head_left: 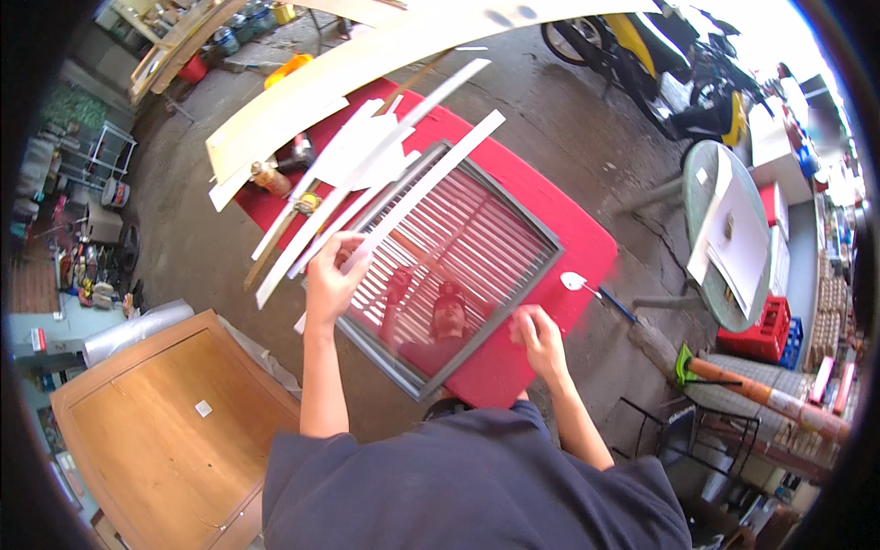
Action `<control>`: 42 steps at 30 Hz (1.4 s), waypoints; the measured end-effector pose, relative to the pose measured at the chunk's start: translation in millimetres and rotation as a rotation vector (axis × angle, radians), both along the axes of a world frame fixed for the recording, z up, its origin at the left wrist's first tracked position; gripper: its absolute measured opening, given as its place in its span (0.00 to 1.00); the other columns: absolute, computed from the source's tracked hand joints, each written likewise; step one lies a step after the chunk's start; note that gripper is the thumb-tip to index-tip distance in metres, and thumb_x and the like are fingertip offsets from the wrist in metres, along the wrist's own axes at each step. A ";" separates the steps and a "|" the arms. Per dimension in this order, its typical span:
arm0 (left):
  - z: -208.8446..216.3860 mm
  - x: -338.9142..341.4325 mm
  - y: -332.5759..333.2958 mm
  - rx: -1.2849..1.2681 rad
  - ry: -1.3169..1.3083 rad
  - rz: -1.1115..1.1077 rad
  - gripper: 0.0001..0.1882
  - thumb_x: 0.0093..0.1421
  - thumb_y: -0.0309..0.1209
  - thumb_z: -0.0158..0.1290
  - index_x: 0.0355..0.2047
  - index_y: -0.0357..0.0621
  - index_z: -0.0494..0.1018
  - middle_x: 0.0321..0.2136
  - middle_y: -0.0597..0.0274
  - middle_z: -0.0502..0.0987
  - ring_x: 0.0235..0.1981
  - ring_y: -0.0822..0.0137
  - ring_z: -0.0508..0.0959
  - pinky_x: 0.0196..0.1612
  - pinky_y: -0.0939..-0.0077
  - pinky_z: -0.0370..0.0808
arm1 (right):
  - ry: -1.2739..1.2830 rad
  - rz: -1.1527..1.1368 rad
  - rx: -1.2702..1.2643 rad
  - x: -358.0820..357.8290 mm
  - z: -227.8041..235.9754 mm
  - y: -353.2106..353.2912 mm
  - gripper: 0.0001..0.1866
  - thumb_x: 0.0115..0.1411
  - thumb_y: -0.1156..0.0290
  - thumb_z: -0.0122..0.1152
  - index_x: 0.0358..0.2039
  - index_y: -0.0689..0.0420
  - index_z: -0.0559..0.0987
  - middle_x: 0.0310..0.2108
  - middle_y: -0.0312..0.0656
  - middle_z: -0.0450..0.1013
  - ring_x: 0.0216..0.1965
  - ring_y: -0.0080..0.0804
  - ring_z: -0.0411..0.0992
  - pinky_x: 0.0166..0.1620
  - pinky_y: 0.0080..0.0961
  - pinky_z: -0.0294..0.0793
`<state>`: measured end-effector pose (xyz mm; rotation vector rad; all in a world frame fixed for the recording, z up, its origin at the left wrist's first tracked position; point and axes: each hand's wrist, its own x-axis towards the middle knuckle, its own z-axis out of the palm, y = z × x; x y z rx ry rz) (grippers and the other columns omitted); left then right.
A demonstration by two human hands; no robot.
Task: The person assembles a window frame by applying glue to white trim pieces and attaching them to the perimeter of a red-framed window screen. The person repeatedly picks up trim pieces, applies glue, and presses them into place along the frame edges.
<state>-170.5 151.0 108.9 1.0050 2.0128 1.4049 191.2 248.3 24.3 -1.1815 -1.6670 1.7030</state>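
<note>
My left hand (pixel 335 280) pinches the near end of a long white strip (pixel 435 186), which slants away to the upper right above a grey rectangular frame (pixel 509 307). Inside the frame is a glossy pane (pixel 440 275) with white stripes and a mirrored figure. The frame lies on a red table (pixel 573 243). By the frame's right near side, my right hand (pixel 539 341) is closed, its fingers curled; whether it holds anything is hidden. More white strips (pixel 367 188) lie loosely left of the frame, with a yellow tape measure (pixel 308 203) among them.
A bottle (pixel 269 179) and a dark power tool (pixel 296 153) stand on the table's far left, near a long pale board (pixel 302 115). A white brush (pixel 573 281) lies at right. A wooden panel (pixel 165 426) is at lower left, a round green table (pixel 724 229) at right.
</note>
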 end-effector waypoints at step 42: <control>81.5 553.6 195.7 0.149 0.892 -0.661 0.08 0.57 0.28 0.59 0.37 0.43 0.76 0.29 0.58 0.75 0.35 0.59 0.79 0.37 0.65 0.75 | 1.249 -0.681 -0.110 418.4 38.5 147.3 0.14 0.74 0.61 0.50 0.42 0.60 0.76 0.27 0.34 0.68 0.28 0.23 0.63 0.35 0.23 0.65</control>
